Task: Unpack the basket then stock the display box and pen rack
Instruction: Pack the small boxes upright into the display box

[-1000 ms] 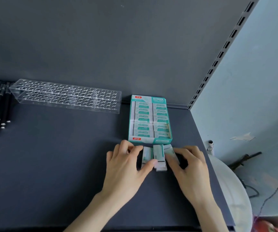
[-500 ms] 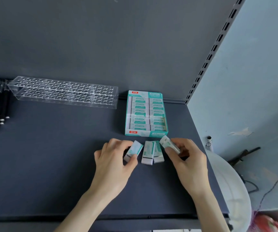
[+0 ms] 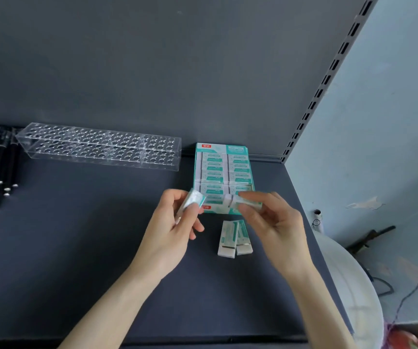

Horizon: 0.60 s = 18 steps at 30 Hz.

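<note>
Head view: the left hand (image 3: 171,231) pinches one eraser (image 3: 192,203); the right hand (image 3: 272,222) pinches another (image 3: 247,201) over the near end of the box (image 3: 224,172). Two erasers (image 3: 233,238) lie between the hands. The step looks like stocking the box; next, slot each held eraser into a free row. The rack (image 3: 99,147), far left, is empty.

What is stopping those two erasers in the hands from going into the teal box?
Nothing visible. The left hand and right hand each hold an eraser just before the display box, whose open top already looks nearly full.
</note>
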{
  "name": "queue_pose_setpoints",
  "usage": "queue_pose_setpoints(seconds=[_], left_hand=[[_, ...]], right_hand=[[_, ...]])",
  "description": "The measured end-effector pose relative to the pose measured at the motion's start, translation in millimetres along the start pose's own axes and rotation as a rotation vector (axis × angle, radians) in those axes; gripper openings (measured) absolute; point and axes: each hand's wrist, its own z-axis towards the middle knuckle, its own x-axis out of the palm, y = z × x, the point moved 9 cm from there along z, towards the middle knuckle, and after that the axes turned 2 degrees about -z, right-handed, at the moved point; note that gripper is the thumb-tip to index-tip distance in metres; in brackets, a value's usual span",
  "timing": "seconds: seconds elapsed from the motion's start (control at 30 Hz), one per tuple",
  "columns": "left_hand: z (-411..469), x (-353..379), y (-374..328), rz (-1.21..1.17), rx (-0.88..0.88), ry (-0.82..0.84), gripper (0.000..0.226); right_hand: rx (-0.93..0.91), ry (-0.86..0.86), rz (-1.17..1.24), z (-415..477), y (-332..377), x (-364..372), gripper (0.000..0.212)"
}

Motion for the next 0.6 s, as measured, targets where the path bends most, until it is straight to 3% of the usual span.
queue_pose_setpoints(seconds=[0.17,0.3,0.6], left_hand=[[26,-16,1,-0.061,0.007,-0.127,0.007],[35,-20,14,-0.13,-0.056,-0.18,0.011],[35,-26,30,-0.362,-0.131,-0.248,0.021]], right_hand=[[-0.123,0.056,-0.196,31,15,17,0.023],[-0.117,0.117,-0.327,47,12,35,0.014],[-0.169,0.099,-0.385,49,11,42,0.017]])
